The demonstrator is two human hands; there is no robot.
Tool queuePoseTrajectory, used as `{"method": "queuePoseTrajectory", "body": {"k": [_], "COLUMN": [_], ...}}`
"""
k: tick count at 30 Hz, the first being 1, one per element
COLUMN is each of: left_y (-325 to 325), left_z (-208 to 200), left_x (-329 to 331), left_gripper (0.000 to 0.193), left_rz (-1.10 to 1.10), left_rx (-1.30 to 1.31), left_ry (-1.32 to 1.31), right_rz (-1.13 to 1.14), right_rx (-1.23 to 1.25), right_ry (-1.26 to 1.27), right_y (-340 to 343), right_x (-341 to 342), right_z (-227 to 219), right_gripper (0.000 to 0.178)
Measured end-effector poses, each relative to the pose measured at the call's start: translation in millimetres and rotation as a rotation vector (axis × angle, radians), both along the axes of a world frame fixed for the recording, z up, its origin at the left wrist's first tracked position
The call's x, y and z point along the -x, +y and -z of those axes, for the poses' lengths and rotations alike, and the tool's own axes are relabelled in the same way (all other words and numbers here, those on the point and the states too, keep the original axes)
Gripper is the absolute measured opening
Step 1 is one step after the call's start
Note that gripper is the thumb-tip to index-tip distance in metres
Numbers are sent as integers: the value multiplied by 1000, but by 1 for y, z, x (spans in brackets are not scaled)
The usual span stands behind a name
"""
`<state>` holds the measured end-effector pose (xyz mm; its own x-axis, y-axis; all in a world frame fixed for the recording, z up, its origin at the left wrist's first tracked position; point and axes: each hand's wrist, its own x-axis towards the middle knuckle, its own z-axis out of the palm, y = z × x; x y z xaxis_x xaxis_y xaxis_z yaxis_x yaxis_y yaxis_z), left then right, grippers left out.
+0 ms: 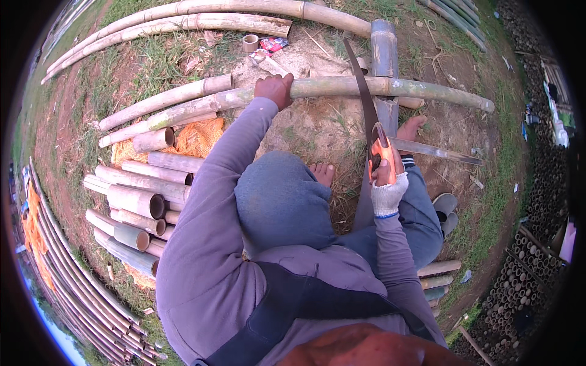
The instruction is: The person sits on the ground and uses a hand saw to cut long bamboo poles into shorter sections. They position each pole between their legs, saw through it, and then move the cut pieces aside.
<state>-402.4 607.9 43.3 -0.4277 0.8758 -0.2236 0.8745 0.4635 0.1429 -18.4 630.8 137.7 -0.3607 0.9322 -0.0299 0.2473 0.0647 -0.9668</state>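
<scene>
Grassy dirt (67, 143) lies underneath. The white-gloved right hand (389, 186) is wrapped around the handle (379, 151) of a saw (369, 113), whose blade crosses a bamboo pole (329, 86) ahead of the knees (274, 195). The bare left hand (276, 90) curls over that pole. Farther out, 1 short tube (151, 141) rests on an orange net sack (201, 135), contents hidden; 1 tape roll (250, 42) sits near 1 red packet (273, 44).

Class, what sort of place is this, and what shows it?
Probably an outdoor bamboo work yard: stacked hollow tan bamboo tubes, a long-bladed handsaw with an orange handle and patchy grassy brown ground.
</scene>
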Motion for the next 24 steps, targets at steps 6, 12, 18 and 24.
{"method": "queuePoseTrajectory", "body": {"k": [6,12,18,24], "left_y": [6,6,9,15], "left_z": [12,11,1,-2], "left_x": [1,2,2,-4], "left_gripper": [48,50,53,59], "left_rz": [9,28,11,9], "left_rx": [-41,-20,9,117], "left_ry": [-22,-33,17,23], "right_rz": [75,90,67,103], "right_rx": [63,32,-30,-162], "right_ry": [162,44,20,-91], "right_y": [39,36,43,42], "right_x": [39,41,42,41], "right_z": [17,12,12,11], "right_gripper": [41,43,41,46]}}
